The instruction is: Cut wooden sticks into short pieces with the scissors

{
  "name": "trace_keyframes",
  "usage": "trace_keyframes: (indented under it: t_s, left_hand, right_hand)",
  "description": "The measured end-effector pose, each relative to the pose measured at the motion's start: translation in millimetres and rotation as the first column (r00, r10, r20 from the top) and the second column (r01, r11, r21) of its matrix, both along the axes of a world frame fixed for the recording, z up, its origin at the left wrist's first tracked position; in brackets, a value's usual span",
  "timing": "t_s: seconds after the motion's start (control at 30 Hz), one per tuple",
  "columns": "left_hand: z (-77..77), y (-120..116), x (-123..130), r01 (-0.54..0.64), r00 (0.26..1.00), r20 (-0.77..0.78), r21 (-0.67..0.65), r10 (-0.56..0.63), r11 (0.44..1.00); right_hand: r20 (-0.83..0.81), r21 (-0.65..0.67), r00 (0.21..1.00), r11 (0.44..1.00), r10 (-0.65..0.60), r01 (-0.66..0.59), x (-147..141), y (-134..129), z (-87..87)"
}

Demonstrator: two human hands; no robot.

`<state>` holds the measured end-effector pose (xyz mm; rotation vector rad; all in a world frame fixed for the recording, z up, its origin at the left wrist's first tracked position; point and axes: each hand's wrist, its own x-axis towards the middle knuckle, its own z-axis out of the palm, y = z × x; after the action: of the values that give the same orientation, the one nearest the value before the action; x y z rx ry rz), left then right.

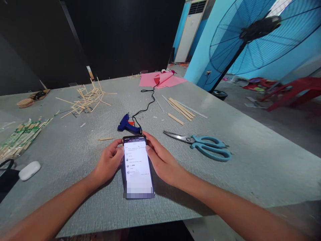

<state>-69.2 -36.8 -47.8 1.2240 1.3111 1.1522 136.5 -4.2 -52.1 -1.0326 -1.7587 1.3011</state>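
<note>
A smartphone (136,164) with a lit white screen is held upright between both hands near the table's front edge. My left hand (110,160) grips its left side, thumb along the edge. Around the right side, my right hand (163,159) has its fingers behind and its thumb at the screen's border. Just beyond the phone lies a blue glue gun (127,124) with an orange trigger and a black cord. Teal-handled scissors (200,144) rest to the right of my right hand, blades pointing left. Short stick pieces (105,138) lie beyond my left hand.
A framework of glued sticks (87,100) stands at the back left. Wrapped chopsticks (23,137) and a white earbud case (29,171) lie at left. Flat wooden sticks (181,108) and pink paper (150,79) are farther back. A large fan (260,30) stands beyond the table's right edge.
</note>
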Motion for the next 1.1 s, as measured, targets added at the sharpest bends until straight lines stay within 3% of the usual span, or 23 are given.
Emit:
trace_keyframes:
  t_s: [0.33,0.67,1.1]
  left_hand:
    - [-0.4,0.4,-1.2,-0.003,0.999,-0.034,-0.004,0.003,1.0]
    - [6.9,1.2,4.0,-0.01,0.998,0.058,-0.026,0.012,1.0]
    - [1.2,1.0,0.9,-0.011,1.0,0.019,0.013,0.01,1.0]
  right_hand:
    - [-0.014,-0.018,1.0,1.0,0.0,-0.001,-0.1,0.3,-0.7]
    - [-0.006,-0.017,1.0,1.0,0.006,-0.006,0.3,0.9,-1.9]
    - [-0.138,-0.069,0.988,0.994,0.076,-0.086,0.4,-2.0,-0.3]
